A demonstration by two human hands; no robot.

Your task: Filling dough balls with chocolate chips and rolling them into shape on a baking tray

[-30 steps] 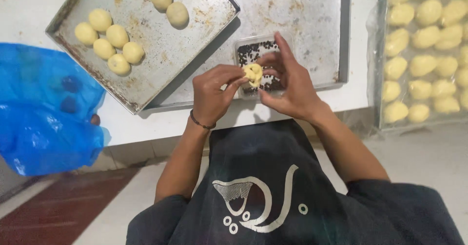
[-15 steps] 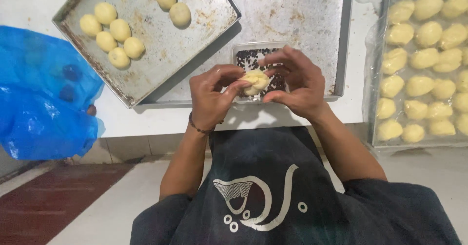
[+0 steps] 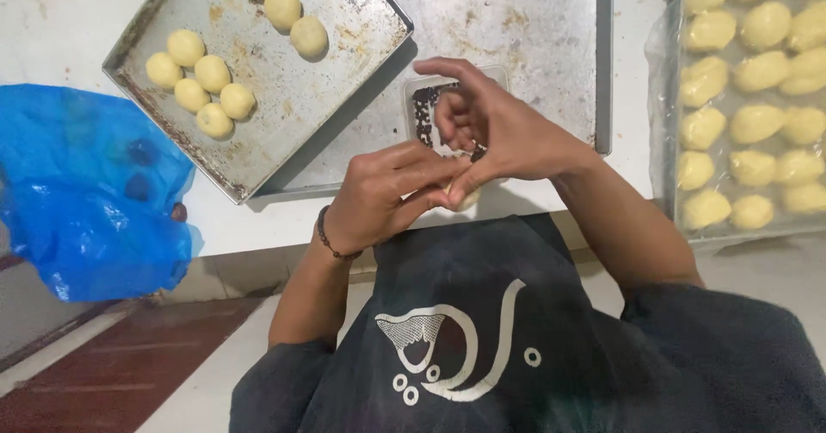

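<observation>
My left hand (image 3: 383,196) and right hand (image 3: 503,132) are pressed together at the near edge of the desk (image 3: 361,218), fingers curled shut around a small piece of pale dough (image 3: 465,199). Only a sliver of it shows beneath my right palm, so I cannot tell its shape. Just behind my hands sits a small clear tub of dark filling (image 3: 423,110), resting on a large worn metal tray (image 3: 516,20). A second tray (image 3: 258,71), laid at an angle over it, carries finished dough balls (image 3: 202,84) in two small groups. To my right, a third tray (image 3: 671,183) is crowded with rows of oval dough pieces (image 3: 757,123). A blue plastic bag (image 3: 86,192) hangs off the desk on my left.

The dough sits past the desk edge, above my dark apron (image 3: 482,338); I judge that a loose grip would drop it there. Squeezing too hard could split the skin and push filling out. My knuckles are near the tub, so a careless swing might tip it.
</observation>
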